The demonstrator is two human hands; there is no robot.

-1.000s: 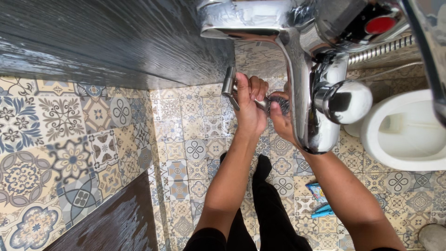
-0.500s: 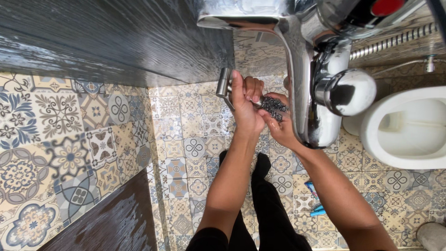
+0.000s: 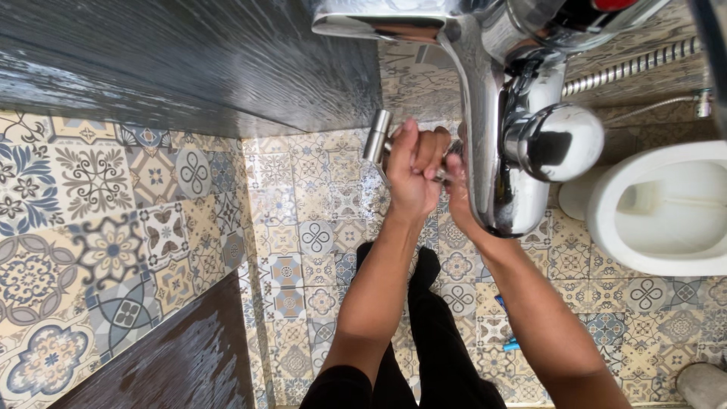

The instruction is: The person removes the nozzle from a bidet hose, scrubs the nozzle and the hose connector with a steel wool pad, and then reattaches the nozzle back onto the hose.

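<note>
I see the left hand (image 3: 413,170) wrapped in a fist around a small chrome spray head (image 3: 377,136), whose metal end sticks out past the thumb side, up and to the left of the knuckles. The right hand (image 3: 457,185) is just beside the left, touching it, mostly hidden behind the chrome tap spout (image 3: 485,136); I can't tell whether it is closed or what it grips. Something dark sits between the two hands, too blurred to identify. Both hands are held in the air below the tap, above the patterned tile floor (image 3: 303,242). A round chrome knob (image 3: 556,142) is on the tap body to the right of the hands. A ribbed metal hose (image 3: 628,68) runs off to the upper right. A white toilet bowl (image 3: 666,208) is at the right edge, well apart from the hands. A dark wood-grain panel (image 3: 189,60) fills the upper left.
</note>
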